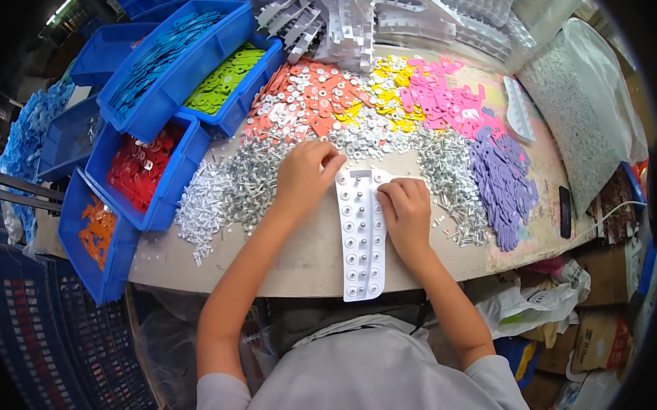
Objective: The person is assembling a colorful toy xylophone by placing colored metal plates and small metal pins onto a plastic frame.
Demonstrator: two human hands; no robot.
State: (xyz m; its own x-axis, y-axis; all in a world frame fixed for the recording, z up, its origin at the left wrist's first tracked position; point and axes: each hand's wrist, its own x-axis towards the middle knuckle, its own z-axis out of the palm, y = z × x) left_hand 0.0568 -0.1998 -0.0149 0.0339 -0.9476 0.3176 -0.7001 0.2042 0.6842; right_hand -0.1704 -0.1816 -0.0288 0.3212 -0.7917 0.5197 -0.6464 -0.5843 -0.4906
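Observation:
A long white plastic tray (pixel 354 269) lies in front of me, its near end at the table's front edge. White round pieces sit in its two outer rows, and small metal pins stand along its middle. My right hand (pixel 409 210) is at its upper right side, thumb and fingers pinched over the right row; what they hold is hidden. To the left of the tray's far end, my left hand (pixel 306 175) is closed in a pinch next to loose white round pieces (pixel 362 142). Whatever is between its fingertips is too small to make out.
Piles of white pins (pixel 204 204), metal pins (pixel 446 176), and red (pixel 308 95), pink (pixel 449 98) and purple (pixel 502 181) flat pieces ring the tray. Blue bins (pixel 154 129) stand left; white trays (pixel 438 21) are stacked behind. A dark phone-like object (pixel 565 212) lies right.

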